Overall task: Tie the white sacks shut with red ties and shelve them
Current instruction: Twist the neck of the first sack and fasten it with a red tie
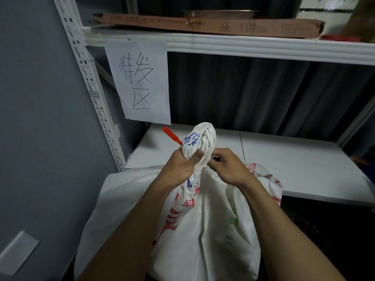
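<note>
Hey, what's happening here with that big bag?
A person is closing a white sack that stands in front of a white shelf. The left hand grips the sack's twisted neck, while the right hand pinches at the neck's other side, apparently on the red tie, whose tail sticks out to the left. The sack is not yet on the shelf.

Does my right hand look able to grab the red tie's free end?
Probably not directly: the twisted sack neck and left hand gripping it stand between right hand and red tie.

Left grip (pixel 183 167), right grip (pixel 227 169): both clenched.
</note>
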